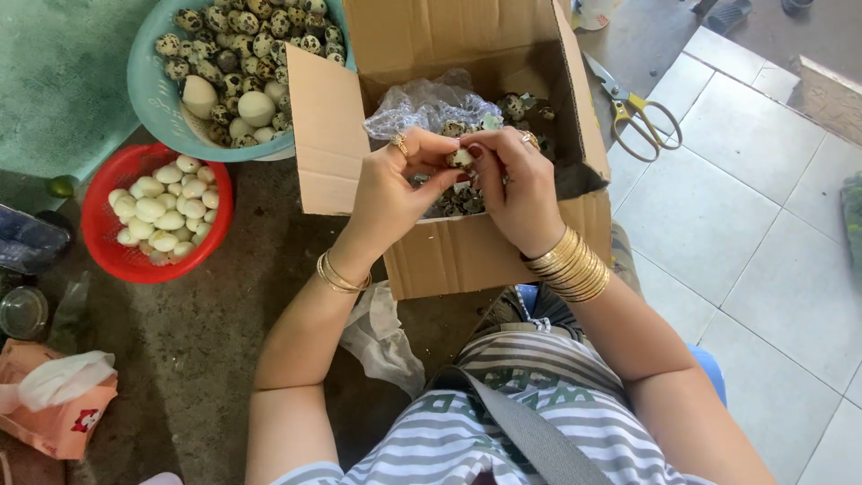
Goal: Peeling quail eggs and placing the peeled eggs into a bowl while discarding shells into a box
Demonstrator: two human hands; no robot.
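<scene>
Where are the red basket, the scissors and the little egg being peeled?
red basket (99, 235), head view, on its left rim.
scissors (648, 126), head view, on the yellow handles.
egg (461, 159), head view, on its pale middle between the fingertips.

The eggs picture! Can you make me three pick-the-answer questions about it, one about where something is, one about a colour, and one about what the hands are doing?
1. Where are the scissors?
A. In the red basket
B. On the floor right of the cardboard box
C. In the blue bowl

2. What colour is the basket with the peeled white eggs?
A. Red
B. Yellow
C. Black

3. What are the hands doing?
A. Resting flat on the floor
B. Cutting with the scissors
C. Holding one small egg together over the box

Answers:
1 B, they lie on the floor beside the cardboard box.
2 A, its rim is bright red.
3 C, the left hand and right hand pinch a small egg over the open box.
</scene>
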